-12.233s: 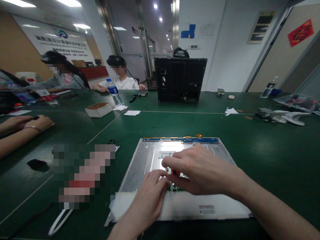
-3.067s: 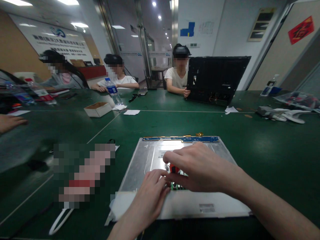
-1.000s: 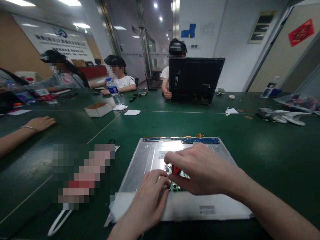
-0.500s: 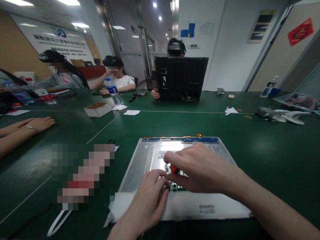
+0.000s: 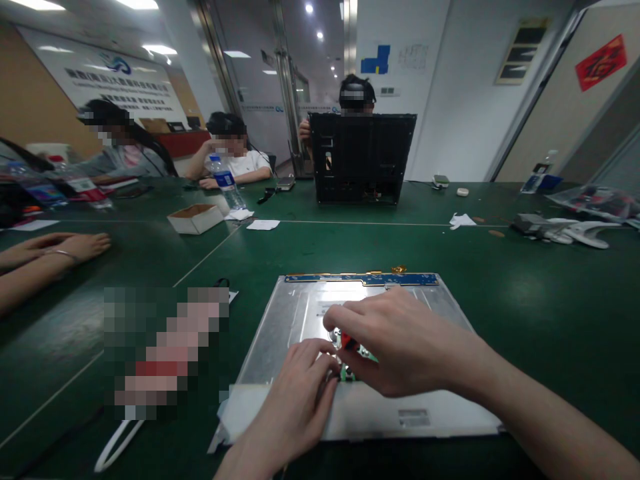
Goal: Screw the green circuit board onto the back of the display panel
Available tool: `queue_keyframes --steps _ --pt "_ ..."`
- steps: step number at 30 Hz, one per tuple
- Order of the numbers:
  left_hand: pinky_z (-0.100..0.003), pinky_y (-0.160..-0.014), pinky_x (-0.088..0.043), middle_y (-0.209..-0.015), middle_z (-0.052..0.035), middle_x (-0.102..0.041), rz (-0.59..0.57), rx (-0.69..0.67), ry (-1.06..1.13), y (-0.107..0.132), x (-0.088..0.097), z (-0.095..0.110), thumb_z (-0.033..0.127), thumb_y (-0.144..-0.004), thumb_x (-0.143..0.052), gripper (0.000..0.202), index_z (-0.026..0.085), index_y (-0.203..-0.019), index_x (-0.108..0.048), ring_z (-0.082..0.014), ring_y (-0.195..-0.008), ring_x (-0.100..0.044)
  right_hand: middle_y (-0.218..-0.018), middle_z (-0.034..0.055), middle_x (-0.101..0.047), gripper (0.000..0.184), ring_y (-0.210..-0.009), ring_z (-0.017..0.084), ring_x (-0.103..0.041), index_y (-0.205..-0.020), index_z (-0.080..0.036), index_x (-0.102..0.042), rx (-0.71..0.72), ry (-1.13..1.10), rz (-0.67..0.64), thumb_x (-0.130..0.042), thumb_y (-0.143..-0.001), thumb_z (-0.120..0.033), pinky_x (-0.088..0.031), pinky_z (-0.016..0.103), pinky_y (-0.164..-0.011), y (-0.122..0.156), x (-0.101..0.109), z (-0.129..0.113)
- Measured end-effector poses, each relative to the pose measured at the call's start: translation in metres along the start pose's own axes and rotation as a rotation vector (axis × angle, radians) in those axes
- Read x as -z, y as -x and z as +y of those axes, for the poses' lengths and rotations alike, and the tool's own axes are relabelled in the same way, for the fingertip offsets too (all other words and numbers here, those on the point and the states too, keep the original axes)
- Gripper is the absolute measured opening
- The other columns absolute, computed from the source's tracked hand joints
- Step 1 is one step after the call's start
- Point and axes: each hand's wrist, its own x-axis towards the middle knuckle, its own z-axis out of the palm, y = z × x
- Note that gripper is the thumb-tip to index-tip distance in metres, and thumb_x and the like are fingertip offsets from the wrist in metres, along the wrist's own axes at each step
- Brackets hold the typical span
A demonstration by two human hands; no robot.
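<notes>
A flat LCD panel [image 5: 270, 333] lies back side up on the table before me, a blue circuit strip [image 5: 400, 279] along its far edge. Over its middle, my right hand [image 5: 395, 340] grips a screwdriver [image 5: 347, 341] by its red-and-black handle; the shaft is hidden. Beneath the fingers, part of a green circuit board [image 5: 349, 375] shows. My left hand [image 5: 305, 383] rests on the panel at the board's left side. Its fingers are bent together, the tips close to the screwdriver, and what they pinch, if anything, is hidden.
A blurred-out pinkish item [image 5: 175, 347] with a white loop lies left of the panel. Another person's hands [image 5: 75, 248] rest at the far left. Beyond are an open box [image 5: 196, 219], a water bottle [image 5: 226, 181] and a black frame [image 5: 363, 160] standing before a seated person.
My right hand has turned slightly with the screwdriver, its underside a little lower. My left hand has stayed put. The person opposite has moved a hand up the black frame's side.
</notes>
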Motion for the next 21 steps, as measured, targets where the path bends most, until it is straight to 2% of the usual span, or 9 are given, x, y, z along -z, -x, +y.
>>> queue_keyframes --steps 6,21 --pt "-0.039 -0.08 -0.047 -0.102 -0.0071 -0.057 0.011 -0.008 -0.005 0.0018 -0.0034 -0.0019 0.011 -0.083 -0.046 0.017 0.02 -0.092 -0.057 -0.0235 -0.094 -0.053 -0.077 0.0004 -0.063 0.009 -0.06 0.011 -0.048 -0.093 -0.019 -0.048 -0.009 0.014 0.006 -0.047 -0.088 -0.026 -0.018 0.027 -0.051 -0.0009 -0.0024 0.0" --pt "-0.041 -0.084 -0.048 -0.105 -0.009 -0.058 0.017 -0.007 -0.001 0.0018 0.0002 -0.0001 0.012 -0.082 -0.048 0.016 0.02 -0.094 -0.056 -0.0252 -0.099 -0.053 -0.079 0.0015 -0.065 0.013 -0.063 0.012 -0.052 -0.098 -0.018 -0.051 -0.023 -0.029 -0.004 -0.048 -0.089 -0.028 -0.023 0.026 -0.053 -0.001 0.0038 0.0005"
